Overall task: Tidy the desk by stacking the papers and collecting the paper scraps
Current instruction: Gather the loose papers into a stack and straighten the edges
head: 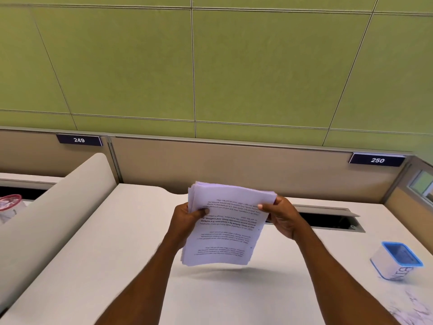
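Papers (225,224): one loose stack, printed side up, text reading upside down to the wearer; held in the air above the desk (112,254), its shadow on the top below.
Left hand (185,219): curled round the stack's left edge, thumb on top.
Right hand (281,216): grips the right edge, thumb pressed on the top sheet.
Bin (396,261): white, blue rim, on the desk at right, well apart from the stack.
Scraps (412,310): scattered at the desk's near right corner, below the bin.
Divider (46,207): grey, at left.
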Available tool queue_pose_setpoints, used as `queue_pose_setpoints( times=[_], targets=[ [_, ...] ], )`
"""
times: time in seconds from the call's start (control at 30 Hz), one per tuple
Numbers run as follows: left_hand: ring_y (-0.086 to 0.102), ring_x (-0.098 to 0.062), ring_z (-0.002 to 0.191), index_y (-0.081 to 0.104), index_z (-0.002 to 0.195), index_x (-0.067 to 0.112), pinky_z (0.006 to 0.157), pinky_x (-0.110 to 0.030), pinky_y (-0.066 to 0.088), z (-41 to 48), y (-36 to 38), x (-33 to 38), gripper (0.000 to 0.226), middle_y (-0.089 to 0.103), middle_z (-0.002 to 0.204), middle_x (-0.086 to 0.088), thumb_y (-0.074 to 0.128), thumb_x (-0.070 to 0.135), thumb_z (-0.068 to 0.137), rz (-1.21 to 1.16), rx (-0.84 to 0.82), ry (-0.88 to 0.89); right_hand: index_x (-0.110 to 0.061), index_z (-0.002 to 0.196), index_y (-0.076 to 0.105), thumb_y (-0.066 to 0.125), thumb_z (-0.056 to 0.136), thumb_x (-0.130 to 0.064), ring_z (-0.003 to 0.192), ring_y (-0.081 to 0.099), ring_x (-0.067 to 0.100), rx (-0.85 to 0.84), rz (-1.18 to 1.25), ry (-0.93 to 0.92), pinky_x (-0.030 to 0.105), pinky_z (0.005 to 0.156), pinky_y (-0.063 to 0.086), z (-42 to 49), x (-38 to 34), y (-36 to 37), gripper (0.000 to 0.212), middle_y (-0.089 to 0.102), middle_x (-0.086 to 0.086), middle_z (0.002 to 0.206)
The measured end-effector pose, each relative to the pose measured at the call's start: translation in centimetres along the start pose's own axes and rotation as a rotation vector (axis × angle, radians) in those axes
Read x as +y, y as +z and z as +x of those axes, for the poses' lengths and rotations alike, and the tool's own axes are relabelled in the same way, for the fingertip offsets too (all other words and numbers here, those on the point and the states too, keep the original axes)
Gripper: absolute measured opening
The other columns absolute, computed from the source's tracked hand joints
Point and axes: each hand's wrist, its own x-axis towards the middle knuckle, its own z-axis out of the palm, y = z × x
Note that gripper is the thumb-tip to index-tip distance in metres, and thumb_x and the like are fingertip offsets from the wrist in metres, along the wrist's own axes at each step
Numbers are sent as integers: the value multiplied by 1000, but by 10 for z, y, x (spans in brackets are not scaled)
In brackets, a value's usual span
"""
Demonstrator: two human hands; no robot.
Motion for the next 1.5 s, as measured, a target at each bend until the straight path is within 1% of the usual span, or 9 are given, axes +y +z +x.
queue_pose_setpoints(
  times=[0.13, 0.27, 0.43, 0.87, 1.0, 1.17, 1.3, 1.43, 1.5],
  targets=[
    [72, -29, 76, 72, 92, 6, 65, -35, 57, -2, 4, -2, 35, 75, 92, -16, 83, 30, 69, -92, 10, 11, 0, 109, 69, 72, 70, 0, 95, 69, 34, 7, 52, -12, 42, 82, 56, 0, 23, 10, 39, 70, 22, 111],
    [69, -25, 73, 70, 94, 4, 63, -32, 56, -8, 8, -15, 35, 75, 88, -13, 82, 26, 70, -124, 42, -15, -5, 101, 73, 74, 67, -4, 91, 70, 31, 82, 56, -34, 37, 77, 56, -1, 38, 15, 34, 73, 19, 106],
    [72, -31, 92, 63, 115, 9, 75, -39, 60, -28, 8, -53, 36, 74, 103, -11, 74, 24, 83, -101, -28, -40, -10, 106, 70, 77, 64, -6, 93, 70, 30, 96, 47, 11, 37, 75, 57, -14, 72, 18, 42, 72, 17, 105],
    [71, -32, 93, 64, 112, 16, 80, -49, 60, -30, 21, -59, 40, 75, 99, -6, 71, 35, 78, -13, 11, -61, -8, 105, 71, 77, 66, -5, 96, 69, 36, 128, 98, 54, 41, 76, 58, -19, 96, 14, 40, 72, 18, 107],
    [72, -28, 93, 62, 113, 20, 82, -54, 59, -28, 22, -60, 42, 74, 101, -4, 69, 42, 78, 72, 14, -57, -7, 101, 71, 73, 78, 2, 97, 69, 38, 260, -23, 87, 46, 84, 58, -21, 102, 15, 24, 75, 14, 103],
    [64, -21, 110, 43, 134, 24, 83, -32, 59, -14, 29, -38, 63, 62, 125, 1, 76, 36, 82, 270, 151, 10, -11, 102, 70, 69, 85, -6, 90, 72, 30, 291, -184, 107, 48, 84, 58, -16, 83, 13, 17, 75, 10, 100],
    [29, -26, 143, 14, 155, 16, 115, -43, 31, 3, 33, -3, 105, 25, 159, -7, 82, 32, 76, 508, 371, 161, -19, 86, 72, 68, 85, -5, 82, 72, 23, 305, -348, 57, 35, 73, 58, -12, 63, 11, 14, 75, 3, 88],
    [27, -23, 145, 36, 149, 20, 119, -46, 12, 22, 39, 43, 82, 35, 156, -2, 75, 35, 78, 1032, 143, 524, -16, 77, 72, 67, 84, -6, 72, 69, 15, 291, -507, 42, 28, 65, 52, -7, 47, 10, 13, 74, 0, 78],
    [50, -19, 129, 56, 132, 28, 115, -41, 26, 29, 43, 65, 55, 58, 137, 3, 69, 33, 79, 1099, -90, 506, -8, 80, 71, 65, 84, -7, 68, 63, 17, 252, -605, 28, 29, 63, 47, -3, 39, 13, 8, 71, 5, 76]
  ],
)
